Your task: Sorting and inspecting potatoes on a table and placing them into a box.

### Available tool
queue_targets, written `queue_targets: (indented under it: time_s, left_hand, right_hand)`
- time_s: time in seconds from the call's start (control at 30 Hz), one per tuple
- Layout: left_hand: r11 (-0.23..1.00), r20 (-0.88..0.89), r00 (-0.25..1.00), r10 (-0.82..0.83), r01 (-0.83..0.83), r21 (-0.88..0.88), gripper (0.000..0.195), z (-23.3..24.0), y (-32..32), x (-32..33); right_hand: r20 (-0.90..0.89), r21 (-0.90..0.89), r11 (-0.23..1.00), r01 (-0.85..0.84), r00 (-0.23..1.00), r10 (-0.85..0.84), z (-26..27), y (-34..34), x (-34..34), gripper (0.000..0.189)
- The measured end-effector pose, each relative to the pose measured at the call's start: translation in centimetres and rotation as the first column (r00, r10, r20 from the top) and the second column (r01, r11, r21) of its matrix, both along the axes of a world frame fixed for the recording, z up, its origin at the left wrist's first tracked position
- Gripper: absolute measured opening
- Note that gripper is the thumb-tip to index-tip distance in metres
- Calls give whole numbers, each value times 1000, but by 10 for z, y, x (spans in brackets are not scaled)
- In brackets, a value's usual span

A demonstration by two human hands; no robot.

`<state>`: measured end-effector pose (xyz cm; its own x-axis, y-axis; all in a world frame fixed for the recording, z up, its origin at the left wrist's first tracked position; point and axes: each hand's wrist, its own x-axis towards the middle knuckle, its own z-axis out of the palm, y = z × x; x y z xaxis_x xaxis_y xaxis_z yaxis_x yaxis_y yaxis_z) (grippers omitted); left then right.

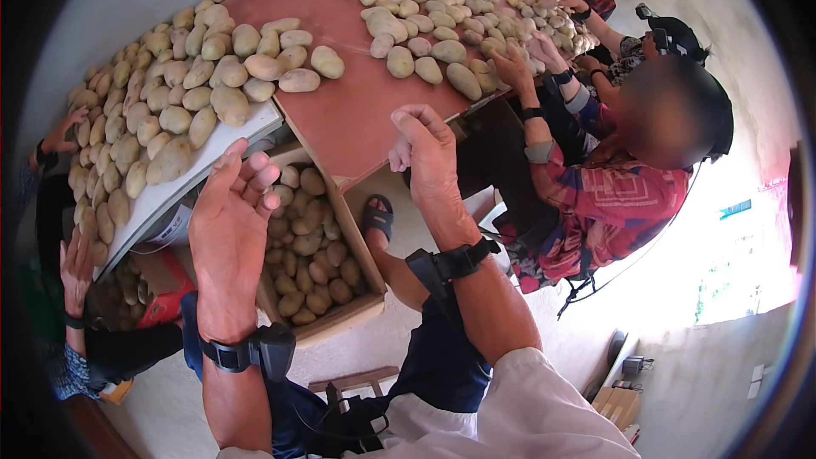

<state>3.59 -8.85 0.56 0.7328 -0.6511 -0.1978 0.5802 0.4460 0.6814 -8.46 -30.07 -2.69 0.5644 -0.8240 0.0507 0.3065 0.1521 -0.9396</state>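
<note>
My left hand (pixel 233 236) is raised over the edge of a cardboard box (pixel 376 268) of potatoes, its fingers curled apart and nothing in it. To its right, my right hand (pixel 427 146) is lifted before the red tabletop (pixel 319 115), thumb near the bent fingers; whether something small sits between them I cannot tell. Many potatoes (pixel 233 105) lie piled on the white table (pixel 255 124) at the left, and a few rest on the near part of the red top. A second spread of potatoes (pixel 446 51) covers its far right side. Both my wrists wear black straps with devices.
A co-worker in a patterned red shirt (pixel 605 204) sits at the right, hands at the potatoes; more people sit beyond. At the left edge another person's hands (pixel 76 261) touch the pile. A red box (pixel 169 293) stands below the white table. A sandalled foot (pixel 378 220) is beside the cardboard box.
</note>
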Motion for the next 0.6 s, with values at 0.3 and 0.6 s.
queue_targets:
  time_s: [0.3,0.6]
  left_hand:
    - [999,5,999,-43,42,7,44,-3,-5,-5]
    - [999,24,999,-44,43,19,42,-20,-1,7]
  right_hand:
    - [80,205,969,-139,989,125,0,2,-7,14]
    - [282,318,935,-157,957,65,3,-1,-17,62]
